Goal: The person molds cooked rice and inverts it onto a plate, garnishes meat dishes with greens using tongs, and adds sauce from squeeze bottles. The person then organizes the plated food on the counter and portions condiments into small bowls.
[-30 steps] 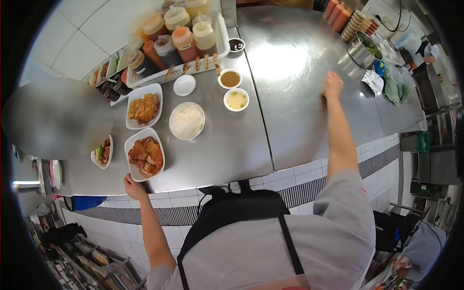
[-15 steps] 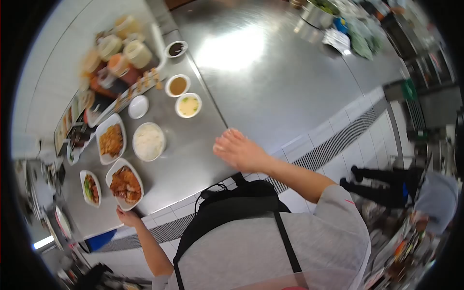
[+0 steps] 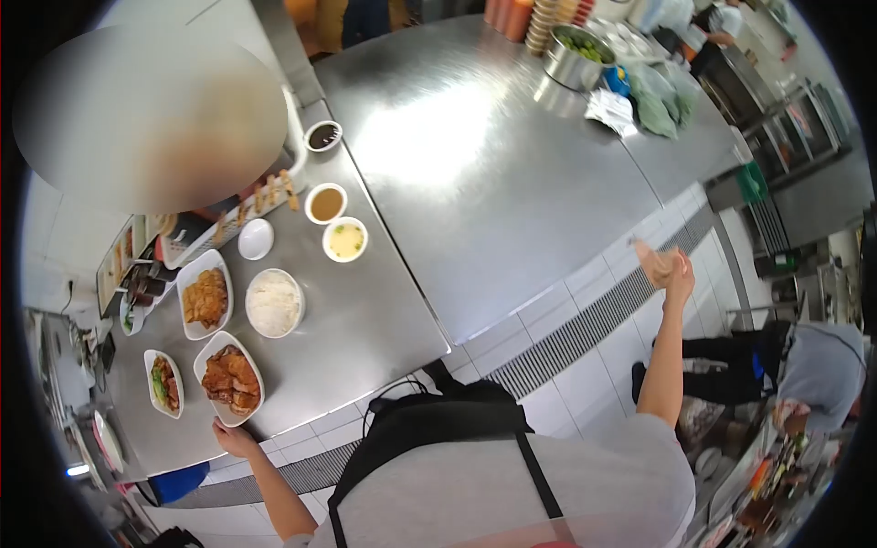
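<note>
My left hand (image 3: 236,438) is at the counter's front edge, against the near end of a white dish (image 3: 259,402) of browned meat pieces (image 3: 230,378). Most of its fingers are hidden, so whether it grips the dish or the edge is unclear. My right hand (image 3: 671,267) is out to the right above the floor, slightly blurred, fingers stretched leftward, with no object visible in it. By the meat dish stand a bowl of white rice (image 3: 273,304), a dish of golden fried food (image 3: 205,299) and a smaller dish of meat and greens (image 3: 165,384).
Cups of pale soup (image 3: 346,239), brown sauce (image 3: 325,204) and dark sauce (image 3: 323,137) line the steel counter (image 3: 365,320), near a white lid or saucer (image 3: 256,239). A metal pot (image 3: 573,66) stands far back. Another person (image 3: 818,370) is at the right.
My right hand has swung from over the counter's front edge out to the right. My left hand stays by the meat dish. The view has shifted, showing more of the far counter.
</note>
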Action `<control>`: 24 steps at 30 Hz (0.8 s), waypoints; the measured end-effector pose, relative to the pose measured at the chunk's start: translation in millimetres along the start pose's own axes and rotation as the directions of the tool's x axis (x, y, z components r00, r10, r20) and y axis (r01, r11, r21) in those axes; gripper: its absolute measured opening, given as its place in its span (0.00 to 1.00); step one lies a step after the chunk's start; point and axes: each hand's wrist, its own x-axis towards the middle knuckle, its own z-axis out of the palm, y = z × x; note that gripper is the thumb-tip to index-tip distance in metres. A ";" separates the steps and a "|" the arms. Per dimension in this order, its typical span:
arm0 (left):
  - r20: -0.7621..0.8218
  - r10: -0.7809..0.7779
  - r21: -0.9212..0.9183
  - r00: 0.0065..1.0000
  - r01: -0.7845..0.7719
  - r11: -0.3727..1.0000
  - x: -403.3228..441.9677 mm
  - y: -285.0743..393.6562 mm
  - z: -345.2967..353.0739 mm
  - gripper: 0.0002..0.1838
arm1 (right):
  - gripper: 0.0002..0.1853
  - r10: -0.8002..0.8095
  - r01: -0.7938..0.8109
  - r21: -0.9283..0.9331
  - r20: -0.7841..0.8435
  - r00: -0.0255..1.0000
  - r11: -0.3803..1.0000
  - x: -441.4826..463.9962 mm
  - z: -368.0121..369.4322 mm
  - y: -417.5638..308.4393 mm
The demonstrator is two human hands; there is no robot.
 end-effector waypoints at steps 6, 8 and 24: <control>0.036 0.005 -0.107 0.999 -0.001 0.994 -2.6 6.5 -4.7 0.24 | 0.32 -0.786 0.873 -0.483 0.515 0.341 0.063 25.8 199.1 -115.8; 0.054 -0.011 -0.120 0.998 0.018 0.993 -5.2 7.4 -5.4 0.24 | 0.37 -0.226 0.300 -0.538 0.200 0.953 0.788 26.4 237.6 -202.2; -0.043 -0.012 0.121 0.999 0.018 0.992 -4.2 12.0 -3.9 0.16 | 0.26 -0.821 0.994 -0.086 0.561 0.102 0.065 -35.6 495.6 -358.0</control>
